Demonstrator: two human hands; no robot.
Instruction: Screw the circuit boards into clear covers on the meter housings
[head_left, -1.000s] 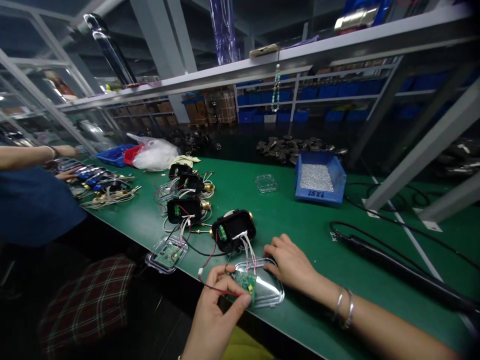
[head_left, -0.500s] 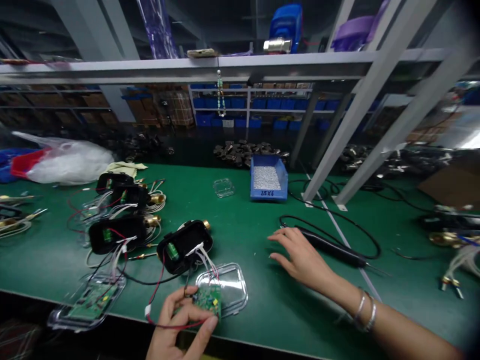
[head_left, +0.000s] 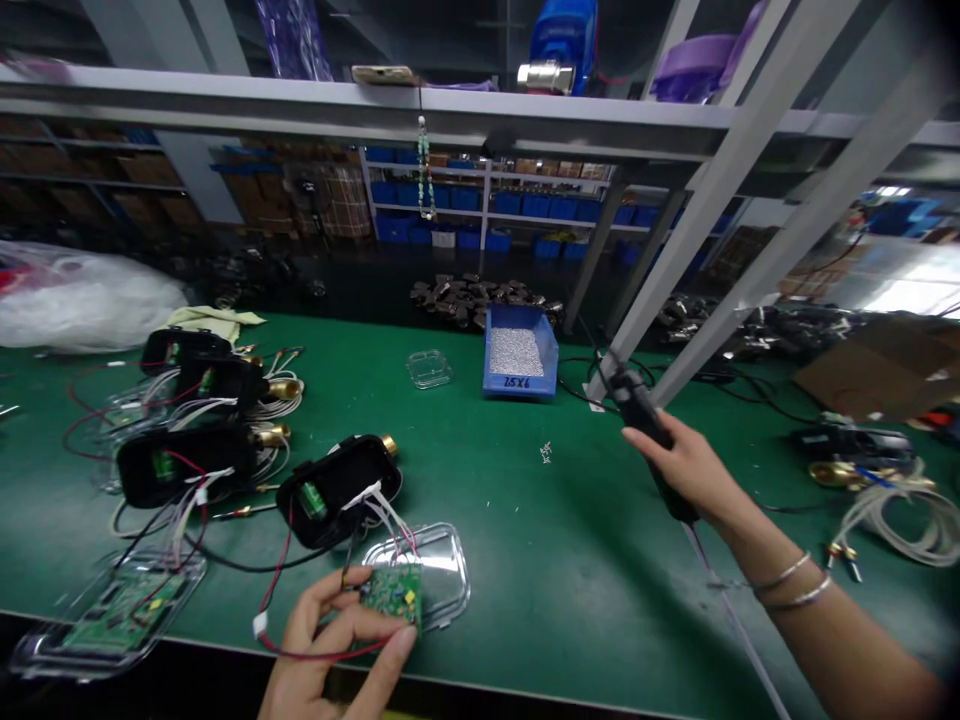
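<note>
Near the table's front edge my left hand point(head_left: 330, 640) pinches a green circuit board point(head_left: 394, 592) between thumb and fingers. Under and behind the board lies a clear plastic cover point(head_left: 448, 570). Red, black and white wires link the board to an open black housing point(head_left: 341, 490), which has a green part inside and a brass fitting. My right hand point(head_left: 701, 475) is wrapped round a black corded electric screwdriver point(head_left: 645, 415), held above the table with its cable end up. Its bit is hard to make out.
A blue bin point(head_left: 520, 385) of small screws stands at mid-table, a small clear cover point(head_left: 429, 369) left of it. Several wired black housings point(head_left: 187, 465) fill the left. Slanting metal posts point(head_left: 720, 220) rise behind the screwdriver. A few loose screws point(head_left: 546, 453) lie on the green mat.
My right hand has taken hold of the screwdriver, which was lying on the table, and lifted it upright. My left hand still holds the circuit board. The view has shifted slightly right.
</note>
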